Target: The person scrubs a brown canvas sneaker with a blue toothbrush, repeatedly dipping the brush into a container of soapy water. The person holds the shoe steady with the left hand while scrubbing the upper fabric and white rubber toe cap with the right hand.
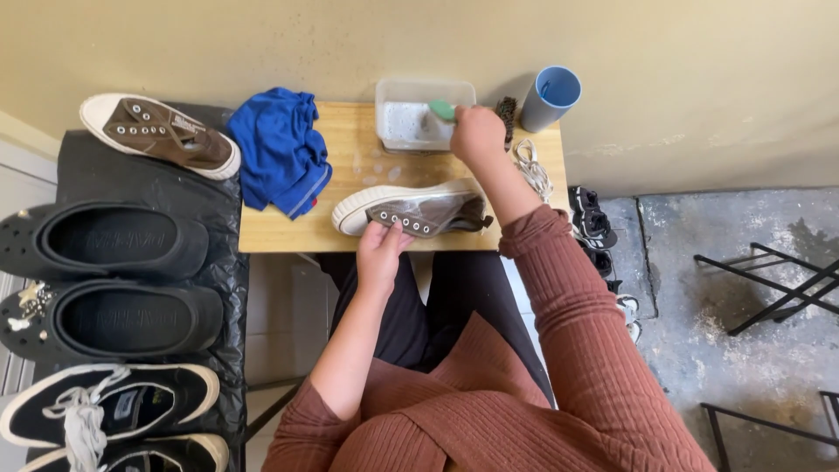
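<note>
Pinning the brown sneaker [418, 210] at the table's [288, 232] front edge with left hand [382, 249] fingers pressed on its wet-looking, probably slippery canvas, the person curls the right hand [476, 133] around a green brush [442, 110] over the tub [411, 122] at the back edge; light, floppy upper, so the stiff rubber sole looks like the better grab.

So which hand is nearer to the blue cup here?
The right. The right hand is at the clear plastic tub holding a green brush, a short way left of the blue cup. The left hand holds the brown sneaker at the table's near edge.
</note>
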